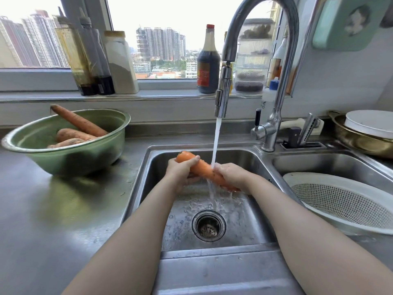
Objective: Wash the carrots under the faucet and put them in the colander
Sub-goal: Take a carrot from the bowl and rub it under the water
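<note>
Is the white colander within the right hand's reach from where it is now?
Probably yes. The colander sits in the right basin just beside the right hand, with only the low sink divider between them, though that hand grips the carrot now.

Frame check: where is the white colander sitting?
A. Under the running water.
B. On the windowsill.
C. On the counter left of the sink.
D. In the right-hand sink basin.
D: the white colander rests in the right-hand basin, apart from the left-hand basin where the left hand and right hand grip the carrot under the faucet.
</note>
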The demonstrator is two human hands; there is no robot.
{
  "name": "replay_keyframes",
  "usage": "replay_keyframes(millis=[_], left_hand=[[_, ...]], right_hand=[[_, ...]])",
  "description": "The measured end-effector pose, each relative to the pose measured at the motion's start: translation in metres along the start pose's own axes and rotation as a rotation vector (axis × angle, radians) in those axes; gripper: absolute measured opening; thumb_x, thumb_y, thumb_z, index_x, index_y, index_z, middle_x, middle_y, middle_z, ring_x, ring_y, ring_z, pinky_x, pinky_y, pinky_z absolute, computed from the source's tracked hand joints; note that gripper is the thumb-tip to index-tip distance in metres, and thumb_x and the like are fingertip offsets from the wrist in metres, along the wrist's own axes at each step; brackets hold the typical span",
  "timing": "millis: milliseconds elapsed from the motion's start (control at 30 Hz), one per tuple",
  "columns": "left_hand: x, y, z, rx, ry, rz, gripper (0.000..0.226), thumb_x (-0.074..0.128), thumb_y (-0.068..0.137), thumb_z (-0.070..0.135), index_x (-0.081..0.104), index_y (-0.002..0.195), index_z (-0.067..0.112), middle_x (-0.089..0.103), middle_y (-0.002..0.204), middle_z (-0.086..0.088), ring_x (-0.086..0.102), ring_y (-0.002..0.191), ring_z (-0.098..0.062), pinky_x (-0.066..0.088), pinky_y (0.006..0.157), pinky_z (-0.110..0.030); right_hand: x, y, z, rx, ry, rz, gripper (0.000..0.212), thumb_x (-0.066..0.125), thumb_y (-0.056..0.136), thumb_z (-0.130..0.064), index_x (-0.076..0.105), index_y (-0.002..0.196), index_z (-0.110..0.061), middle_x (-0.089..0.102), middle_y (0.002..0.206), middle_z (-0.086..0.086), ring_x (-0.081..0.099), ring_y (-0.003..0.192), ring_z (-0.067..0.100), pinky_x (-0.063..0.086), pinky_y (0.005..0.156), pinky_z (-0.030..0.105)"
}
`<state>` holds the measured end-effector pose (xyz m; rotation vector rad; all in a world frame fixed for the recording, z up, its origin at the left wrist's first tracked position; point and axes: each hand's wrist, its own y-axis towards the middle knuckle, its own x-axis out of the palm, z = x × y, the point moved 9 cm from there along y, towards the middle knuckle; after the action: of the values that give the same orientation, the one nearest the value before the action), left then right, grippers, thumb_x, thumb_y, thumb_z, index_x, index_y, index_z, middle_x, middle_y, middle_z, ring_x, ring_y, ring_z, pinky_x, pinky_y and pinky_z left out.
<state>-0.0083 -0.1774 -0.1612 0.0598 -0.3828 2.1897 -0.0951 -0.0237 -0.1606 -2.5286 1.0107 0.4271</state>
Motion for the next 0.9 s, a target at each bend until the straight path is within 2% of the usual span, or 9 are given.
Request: replay_keyframes(millis=[133, 300, 400, 467, 500, 567, 667, 800, 900], left_hand=[[-0.011, 0.005, 0.000, -0.008, 0.013, 0.032, 0.060, 0.084, 0.087, 0.023, 0.050, 0.133, 0.004, 0.065, 0.115, -0.019, 0.073, 0.090, -0.031, 0.065, 0.068, -0.044], [-0.012, 0.004, -0.002, -0.023, -0.021, 0.060, 0.073, 0.088, 0.082, 0.027, 0.048, 0.138, 0.003, 0.063, 0.125, -0.023, 0.073, 0.096, -0.034, 0.063, 0.063, -0.041], [-0.011, 0.004, -0.001, -0.017, -0.017, 0.066, 0.078, 0.089, 0.081, 0.029, 0.045, 0.139, 0.004, 0.061, 0.127, -0.022, 0.071, 0.100, -0.034, 0.064, 0.064, -0.041], [-0.009, 0.003, -0.002, -0.009, 0.028, 0.065, 0.079, 0.090, 0.080, 0.030, 0.043, 0.139, 0.006, 0.059, 0.126, -0.020, 0.070, 0.103, -0.035, 0.065, 0.064, -0.041], [-0.007, 0.002, -0.001, -0.004, 0.043, 0.061, 0.078, 0.090, 0.080, 0.031, 0.043, 0.138, 0.007, 0.059, 0.126, -0.019, 0.070, 0.103, -0.036, 0.064, 0.062, -0.040], [-0.005, 0.001, 0.000, 0.019, 0.055, 0.059, 0.077, 0.091, 0.079, 0.032, 0.045, 0.135, 0.008, 0.061, 0.124, -0.019, 0.072, 0.101, -0.036, 0.063, 0.059, -0.038], [-0.004, 0.003, 0.005, 0.069, 0.071, 0.038, 0.097, 0.095, 0.061, 0.046, 0.045, 0.137, 0.010, 0.064, 0.126, -0.018, 0.074, 0.101, -0.034, 0.065, 0.069, -0.044], [-0.008, 0.007, 0.003, 0.075, 0.090, 0.024, 0.078, 0.084, 0.087, 0.028, 0.038, 0.149, 0.016, 0.058, 0.133, -0.015, 0.072, 0.103, -0.034, 0.064, 0.084, -0.052], [-0.007, 0.010, -0.003, 0.025, 0.028, -0.005, 0.067, 0.078, 0.093, 0.019, 0.040, 0.148, 0.011, 0.060, 0.130, -0.021, 0.074, 0.098, -0.035, 0.065, 0.074, -0.046]], right_hand=[[0.019, 0.000, -0.002, -0.072, -0.049, -0.179, 0.017, 0.059, 0.104, -0.033, 0.069, 0.105, -0.019, 0.066, 0.080, -0.002, 0.053, 0.058, 0.010, 0.040, 0.053, 0.025], [0.014, -0.006, -0.025, -0.118, -0.100, 0.012, 0.038, 0.058, 0.105, -0.044, 0.065, 0.089, -0.010, 0.056, 0.069, 0.005, 0.046, 0.050, 0.014, 0.036, 0.044, 0.022], [0.010, -0.006, -0.034, -0.155, -0.389, 0.116, 0.032, 0.051, 0.109, -0.038, 0.065, 0.115, -0.010, 0.066, 0.098, 0.010, 0.064, 0.080, 0.026, 0.045, 0.064, 0.028], [0.003, -0.006, -0.032, -0.113, -0.476, 0.147, 0.022, 0.045, 0.109, -0.022, 0.061, 0.121, -0.011, 0.068, 0.106, 0.015, 0.068, 0.091, 0.033, 0.049, 0.066, 0.034], [0.001, -0.008, -0.031, -0.086, -0.491, 0.141, 0.020, 0.043, 0.108, -0.013, 0.058, 0.122, -0.010, 0.068, 0.106, 0.016, 0.068, 0.090, 0.033, 0.048, 0.060, 0.032], [-0.001, -0.009, -0.023, -0.037, -0.408, 0.105, 0.012, 0.046, 0.108, -0.011, 0.057, 0.112, -0.009, 0.068, 0.093, 0.014, 0.065, 0.069, 0.024, 0.043, 0.045, 0.022], [0.008, -0.012, -0.010, -0.014, -0.043, -0.049, 0.021, 0.054, 0.107, -0.025, 0.069, 0.101, -0.012, 0.070, 0.077, 0.004, 0.056, 0.055, 0.014, 0.042, 0.047, 0.025], [0.021, -0.010, -0.007, -0.078, -0.028, -0.194, 0.016, 0.059, 0.103, -0.016, 0.064, 0.088, -0.018, 0.063, 0.074, 0.000, 0.056, 0.058, 0.012, 0.043, 0.053, 0.022], [0.013, -0.006, -0.007, -0.055, -0.061, -0.102, 0.026, 0.061, 0.103, -0.037, 0.068, 0.094, -0.014, 0.058, 0.068, 0.000, 0.047, 0.049, 0.010, 0.037, 0.045, 0.022]])
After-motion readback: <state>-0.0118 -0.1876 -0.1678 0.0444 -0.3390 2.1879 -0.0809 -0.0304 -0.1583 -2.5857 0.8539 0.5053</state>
